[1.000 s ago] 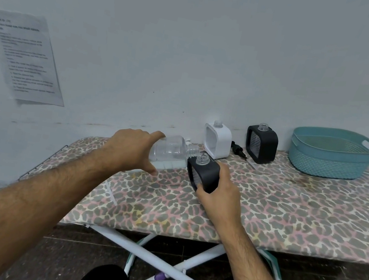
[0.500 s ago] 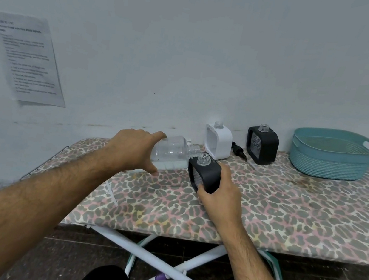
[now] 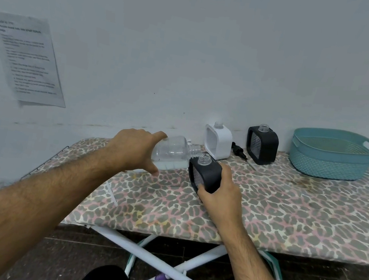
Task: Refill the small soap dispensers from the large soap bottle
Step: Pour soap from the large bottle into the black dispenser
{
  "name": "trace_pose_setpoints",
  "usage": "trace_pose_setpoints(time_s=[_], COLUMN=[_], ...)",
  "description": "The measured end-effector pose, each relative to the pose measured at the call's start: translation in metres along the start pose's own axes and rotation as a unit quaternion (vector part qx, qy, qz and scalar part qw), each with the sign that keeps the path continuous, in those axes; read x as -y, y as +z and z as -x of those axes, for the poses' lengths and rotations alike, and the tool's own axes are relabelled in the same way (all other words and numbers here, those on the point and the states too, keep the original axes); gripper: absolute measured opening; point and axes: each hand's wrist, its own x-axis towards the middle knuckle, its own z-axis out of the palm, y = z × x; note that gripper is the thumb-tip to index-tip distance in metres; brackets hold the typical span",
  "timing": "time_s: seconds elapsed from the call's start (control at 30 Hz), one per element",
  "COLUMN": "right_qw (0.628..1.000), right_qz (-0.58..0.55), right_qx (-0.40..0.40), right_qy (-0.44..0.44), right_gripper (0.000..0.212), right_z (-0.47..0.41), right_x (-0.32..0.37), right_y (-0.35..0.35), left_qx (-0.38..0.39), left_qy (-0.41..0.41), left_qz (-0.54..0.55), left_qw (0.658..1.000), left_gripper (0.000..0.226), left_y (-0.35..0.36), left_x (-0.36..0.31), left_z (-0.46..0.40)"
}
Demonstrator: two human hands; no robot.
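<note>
The large clear soap bottle (image 3: 171, 153) is gripped at its base by the left hand (image 3: 134, 150), the fingers wrapped over the top and the thumb pressed underneath; the bottle is tipped nearly flat, its open threaded neck pointed away from those fingers toward the right; a small pool of clear liquid is seen along its lower side. A black soap dispenser (image 3: 204, 174) is clasped by the right hand (image 3: 221, 194), the fingers closed round its lower right corner and the thumb laid across the front edge; it is tilted with its uncapped clear neck just under the bottle's mouth, the two being very close, though whether they touch cannot be told. Beyond the right fingertips, toward the wall, a white soap dispenser (image 3: 218, 140) is stood upright without a cap; a black pump head (image 3: 238, 149) is laid just past it; a second black dispenser (image 3: 262, 146) is stood further to the right; a teal basket (image 3: 333, 155) is placed well beyond them. Everything is borne by a leopard-print ironing board (image 3: 287, 216); a printed sheet (image 3: 26, 58) is fixed to the wall far to the left of the left-hand fingers.
</note>
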Motion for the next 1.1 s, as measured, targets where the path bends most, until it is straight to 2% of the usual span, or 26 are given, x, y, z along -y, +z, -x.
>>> trace_pose_setpoints(time_s=[1.1], right_qw=[1.0], right_qz=[-0.021], right_qx=[0.008], right_qy=[0.018], right_gripper=[0.066], right_z=[-0.002], right_x=[-0.0032], right_y=[-0.0005], left_qx=[0.011], left_qy=[-0.006], left_qz=[0.008], left_qw=[1.0], left_gripper=[0.098], left_y=[-0.0021], left_x=[-0.0033], left_z=[-0.0009])
